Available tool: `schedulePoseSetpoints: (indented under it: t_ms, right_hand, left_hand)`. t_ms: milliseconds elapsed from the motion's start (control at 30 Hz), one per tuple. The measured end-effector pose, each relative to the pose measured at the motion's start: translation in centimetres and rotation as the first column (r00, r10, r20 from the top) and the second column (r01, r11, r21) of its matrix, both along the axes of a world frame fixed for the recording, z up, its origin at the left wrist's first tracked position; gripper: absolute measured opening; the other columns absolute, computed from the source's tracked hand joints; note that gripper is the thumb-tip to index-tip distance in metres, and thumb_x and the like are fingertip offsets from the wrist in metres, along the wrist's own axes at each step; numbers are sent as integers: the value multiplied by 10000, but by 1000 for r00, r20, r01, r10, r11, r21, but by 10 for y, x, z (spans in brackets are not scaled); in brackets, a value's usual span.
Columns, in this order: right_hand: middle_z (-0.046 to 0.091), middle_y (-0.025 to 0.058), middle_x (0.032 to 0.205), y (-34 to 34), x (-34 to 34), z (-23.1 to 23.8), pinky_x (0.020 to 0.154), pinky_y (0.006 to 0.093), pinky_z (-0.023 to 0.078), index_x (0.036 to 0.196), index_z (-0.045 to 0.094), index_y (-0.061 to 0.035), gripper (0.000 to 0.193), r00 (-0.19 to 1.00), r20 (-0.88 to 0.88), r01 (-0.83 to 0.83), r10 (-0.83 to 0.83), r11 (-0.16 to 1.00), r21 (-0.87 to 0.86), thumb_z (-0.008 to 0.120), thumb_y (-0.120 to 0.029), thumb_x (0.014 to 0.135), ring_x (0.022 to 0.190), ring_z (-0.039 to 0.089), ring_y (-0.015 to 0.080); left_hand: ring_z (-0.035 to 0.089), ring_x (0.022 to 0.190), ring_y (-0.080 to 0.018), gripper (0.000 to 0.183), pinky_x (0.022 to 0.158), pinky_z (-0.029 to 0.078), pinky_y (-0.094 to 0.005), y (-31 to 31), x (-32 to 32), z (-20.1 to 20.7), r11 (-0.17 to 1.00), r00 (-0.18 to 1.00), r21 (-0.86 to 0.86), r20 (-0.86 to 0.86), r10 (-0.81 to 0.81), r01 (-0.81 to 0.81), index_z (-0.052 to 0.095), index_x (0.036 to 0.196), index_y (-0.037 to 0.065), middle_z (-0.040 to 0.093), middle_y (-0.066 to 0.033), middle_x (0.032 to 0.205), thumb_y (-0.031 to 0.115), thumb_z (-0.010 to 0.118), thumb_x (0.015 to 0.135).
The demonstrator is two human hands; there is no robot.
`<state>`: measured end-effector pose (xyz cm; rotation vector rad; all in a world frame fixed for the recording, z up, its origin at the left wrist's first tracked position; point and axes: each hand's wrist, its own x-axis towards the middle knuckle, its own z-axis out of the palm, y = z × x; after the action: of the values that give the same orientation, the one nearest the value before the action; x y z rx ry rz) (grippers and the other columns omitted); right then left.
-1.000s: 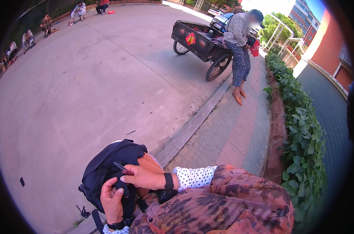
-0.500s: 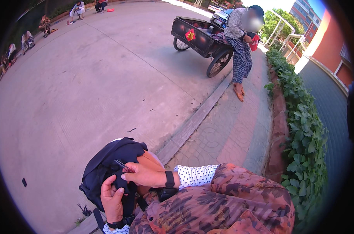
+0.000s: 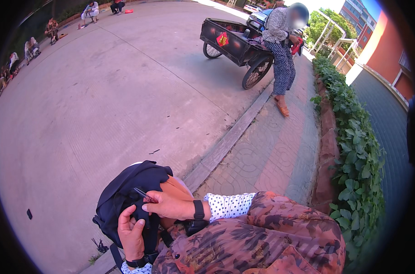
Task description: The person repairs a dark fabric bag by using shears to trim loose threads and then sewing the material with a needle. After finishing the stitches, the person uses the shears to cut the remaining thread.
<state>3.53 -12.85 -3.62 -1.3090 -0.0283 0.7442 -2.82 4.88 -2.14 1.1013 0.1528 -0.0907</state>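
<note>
snips sit clamped in your right hand; your left hand pinches black cloth. the wheeled cart holds a grey cylinder.

Changes over one second, confined to the far right and to the framing. The far person, beside the cart, has altered the pose of head and hands; the headgear now sits at a different angle. The red item, hanging below the hands a second ago and spread broad-faced half a second ago, is now gathered into a smaller shape, its pale marking no longer visible. One sandal now stands out at the feet, where two showed a second ago. The cart lies slightly higher in view.
</note>
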Motion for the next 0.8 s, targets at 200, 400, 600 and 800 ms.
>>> schedulePoseSetpoints:
  t_ms: [200, 400, 600, 800]
  right_hand:
    - [589, 3, 873, 0, -1, 1, 557, 210, 393, 1111, 560, -56, 230, 1000, -7, -9, 9, 1000, 9, 621, -245, 995, 728, 509, 58]
    - [589, 3, 873, 1, -2, 4, 555, 208, 389, 1107, 558, -56, 222, 1000, -25, -9, 9, 1000, 11, 620, -238, 996, 728, 507, 58]
    - [591, 5, 869, 2, 0, 4, 546, 202, 381, 1101, 559, -54, 219, 999, -38, -10, 10, 1000, 12, 617, -238, 999, 700, 494, 56]
    - [559, -23, 853, 4, -1, 0, 497, 185, 303, 1076, 551, -95, 147, 998, -57, 10, -9, 1000, 10, 624, -201, 1005, 621, 419, 20]
  left_hand:
    - [612, 1144, -196, 516, 1018, 484, -305, 3, -1, -4, 1000, 1000, -6, 4, -17, 17, 516, 1334, -42, 604, -130, 1249, -144, 602, 835]
    - [599, 1168, -198, 529, 1035, 471, -307, 5, -2, -5, 999, 999, -20, 2, -35, 35, 506, 1346, -41, 597, -131, 1262, -144, 601, 836]
    - [592, 1178, -201, 523, 1042, 465, -314, 5, 0, -2, 998, 999, -41, 0, -36, 36, 501, 1349, -43, 591, -134, 1274, -144, 590, 843]
    - [585, 1185, -198, 532, 1037, 467, -310, 9, 1, -13, 997, 999, -62, -7, -45, 45, 499, 1352, -47, 579, -131, 1288, -154, 582, 838]
